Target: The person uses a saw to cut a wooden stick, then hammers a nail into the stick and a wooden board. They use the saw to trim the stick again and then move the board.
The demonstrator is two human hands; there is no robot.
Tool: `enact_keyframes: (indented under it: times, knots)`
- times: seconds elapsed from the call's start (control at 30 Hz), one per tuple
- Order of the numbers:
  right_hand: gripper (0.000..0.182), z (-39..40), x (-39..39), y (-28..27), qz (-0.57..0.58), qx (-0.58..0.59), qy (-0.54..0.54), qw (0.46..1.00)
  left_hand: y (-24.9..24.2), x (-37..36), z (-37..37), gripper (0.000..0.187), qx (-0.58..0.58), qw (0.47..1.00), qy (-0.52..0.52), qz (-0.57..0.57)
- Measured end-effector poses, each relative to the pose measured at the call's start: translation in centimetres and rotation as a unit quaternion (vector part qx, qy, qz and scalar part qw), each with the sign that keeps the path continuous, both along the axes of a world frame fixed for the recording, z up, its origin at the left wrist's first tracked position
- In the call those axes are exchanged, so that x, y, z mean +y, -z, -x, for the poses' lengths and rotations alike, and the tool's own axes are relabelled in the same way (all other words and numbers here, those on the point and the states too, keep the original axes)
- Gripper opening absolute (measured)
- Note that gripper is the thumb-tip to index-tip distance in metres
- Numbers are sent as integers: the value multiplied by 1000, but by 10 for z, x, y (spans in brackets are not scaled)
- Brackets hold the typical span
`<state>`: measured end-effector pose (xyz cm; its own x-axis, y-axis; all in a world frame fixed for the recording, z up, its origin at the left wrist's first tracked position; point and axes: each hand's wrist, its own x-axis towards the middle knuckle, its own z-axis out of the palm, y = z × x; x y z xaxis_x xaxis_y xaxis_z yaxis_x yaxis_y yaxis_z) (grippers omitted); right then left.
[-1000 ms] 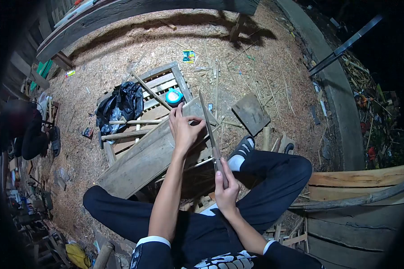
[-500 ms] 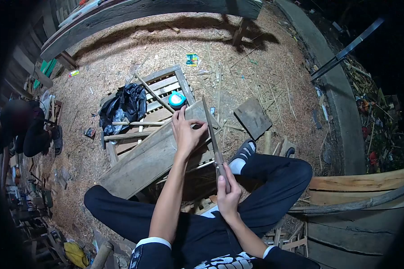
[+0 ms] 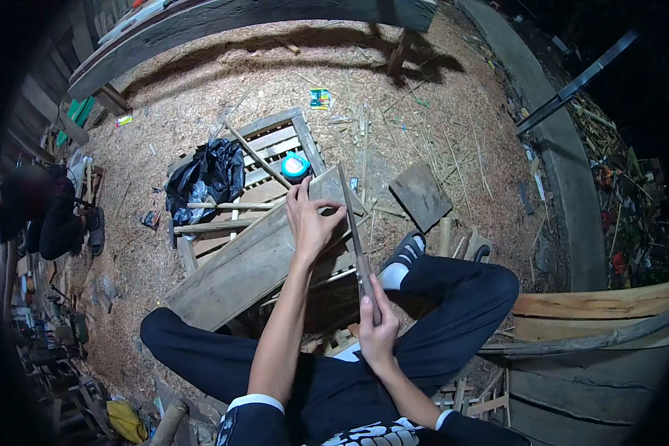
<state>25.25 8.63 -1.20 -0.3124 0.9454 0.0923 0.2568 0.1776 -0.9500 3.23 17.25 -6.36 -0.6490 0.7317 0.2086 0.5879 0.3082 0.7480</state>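
My knife (image 3: 353, 223) has edged down-frame; right hand (image 3: 377, 327) grips its handle, left hand (image 3: 312, 219) pinches a thin sliver against the plank (image 3: 238, 271) at centre frame for steadiness.

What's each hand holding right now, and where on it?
Right hand grips the long knife by its handle, blade pointing away. Left hand pinches something thin beside the blade; too small to identify.

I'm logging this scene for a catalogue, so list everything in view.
knife: 1, steel blade, upright in right hand
plank: 1, grey, across pallet, under left hand
pallet: 1, pale wood, on sawdust
bag: 1, black, on pallet
tape roll: 1, blue, on pallet
board: 1, grey, right of pallet
other person: 1, dark clothes, far left
left hand: on plank
right hand: grip on knife handle
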Motion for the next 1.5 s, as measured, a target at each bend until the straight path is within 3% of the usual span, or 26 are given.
enact_keyframes:
  times: [0.17, 0.37, 0.5, 0.57, 0.77, 0.97, 1.1, 1.17, 1.27, 1.33, 1.37, 1.5]
  knots:
    - [43, 11, 19, -4, 50, -13, -9, 999, 2, -3, -5, 21, 0, 1000, -3, 5]
    - [43, -3, 4, 5, -19, 10, 3, 1000, 0, -1, -3, 23, 2, 1000, -7, 2]
    - [44, 9, 18, -6, 77, -31, -9, 996, 0, -2, -5, 22, -3, 1000, -12, -11]
    - [44, 1, 6, 0, -22, -3, -2, 1000, -2, -1, -2, 21, 6, 1000, -14, -3]
    - [44, 9, 17, 0, 35, -13, -4, 999, -1, -1, -4, 20, -3, 1000, -12, 3]
    - [43, 1, 6, 3, 4, 22, 4, 1000, 0, 1, -2, 20, 9, 1000, -10, 8]
    - [43, 14, 22, -13, 71, 4, -7, 997, -2, -1, -4, 20, 9, 1000, -12, 5]
    - [44, -1, 7, 0, -16, 11, -7, 1000, -3, -2, -4, 20, 8, 1000, -12, 5]
    - [44, 3, 3, 2, -12, 32, 18, 999, -4, 1, -4, 20, 9, 1000, -13, 6]
    - [44, 9, 17, -2, 14, -20, 2, 1000, -2, 0, -4, 20, 7, 1000, -14, 10]
    - [44, 11, 23, -7, 67, -19, -4, 998, 0, -3, -7, 20, 4, 1000, -11, 15]
    - [43, -8, 4, -5, 39, -1, -9, 999, 2, 1, -3, 21, 13, 1000, -17, -7]
